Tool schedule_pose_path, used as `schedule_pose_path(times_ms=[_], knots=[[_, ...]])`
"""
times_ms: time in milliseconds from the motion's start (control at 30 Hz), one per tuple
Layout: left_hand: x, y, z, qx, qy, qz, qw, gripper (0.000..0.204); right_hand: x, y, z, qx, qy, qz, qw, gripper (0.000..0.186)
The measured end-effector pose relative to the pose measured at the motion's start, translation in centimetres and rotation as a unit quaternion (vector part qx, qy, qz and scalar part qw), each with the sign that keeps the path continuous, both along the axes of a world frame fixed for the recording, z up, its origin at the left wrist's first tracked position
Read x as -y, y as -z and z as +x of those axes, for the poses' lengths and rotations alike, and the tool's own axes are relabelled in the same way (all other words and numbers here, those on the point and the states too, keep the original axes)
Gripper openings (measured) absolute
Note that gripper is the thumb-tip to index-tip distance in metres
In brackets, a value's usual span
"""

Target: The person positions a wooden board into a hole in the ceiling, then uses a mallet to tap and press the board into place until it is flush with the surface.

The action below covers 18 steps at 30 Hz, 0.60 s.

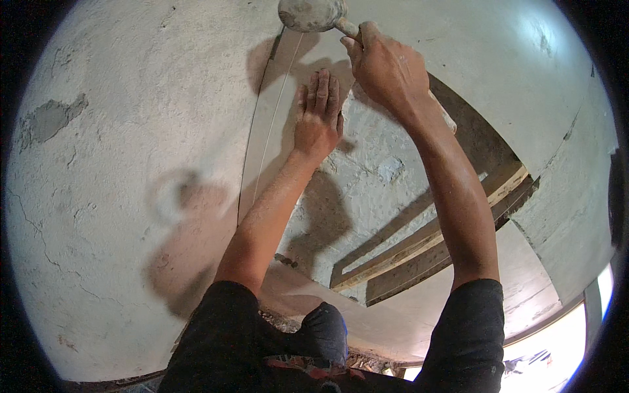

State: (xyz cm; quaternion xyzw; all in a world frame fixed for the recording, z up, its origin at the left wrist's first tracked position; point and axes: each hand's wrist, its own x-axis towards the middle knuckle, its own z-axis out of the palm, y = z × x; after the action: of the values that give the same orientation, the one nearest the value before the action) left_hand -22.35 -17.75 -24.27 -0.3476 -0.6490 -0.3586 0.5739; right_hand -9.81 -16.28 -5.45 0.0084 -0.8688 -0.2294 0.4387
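Observation:
My right hand [390,69] is closed around the short handle of a dusty mallet [306,14] with a rounded, pale grey head. The mallet's head is at the top edge, up and to the left of that hand. My left hand [320,118] lies with its fingers stretched out and pointing up, against a narrow pale tile strip [272,118]. A thin light line runs along this strip. To the right of my left hand is a recess of rough grey mortar [373,164], bordered by smooth tiles. My right forearm crosses in front of it and hides part of it.
A wooden batten [393,262] spans the recess's lower right side. Rough plaster wall [118,216] with cracks and a darker patch [52,121] fills the left. Large smooth tiles [498,46] cover the upper right. A bright opening [547,354] shows at the lower right.

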Motion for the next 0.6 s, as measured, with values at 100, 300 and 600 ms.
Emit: schedule_pose_path(times_ms=[100,300,600], knots=[[0.1,0.1,0.0,0.004,-0.002,0.007,1.000,0.067,0.5,1.7,0.7,-0.019,-0.059,-0.003,0.998,0.032],[0.3,-0.2,0.6,0.016,-0.002,0.000,1.000,0.076,-0.3,-0.4,0.3,-0.001,0.009,-0.024,1.000,0.032],[0.1,-0.2,0.9,0.040,0.030,-0.013,0.999,0.087,-1.2,-0.2,0.2,0.010,0.002,-0.007,1.000,0.034]])
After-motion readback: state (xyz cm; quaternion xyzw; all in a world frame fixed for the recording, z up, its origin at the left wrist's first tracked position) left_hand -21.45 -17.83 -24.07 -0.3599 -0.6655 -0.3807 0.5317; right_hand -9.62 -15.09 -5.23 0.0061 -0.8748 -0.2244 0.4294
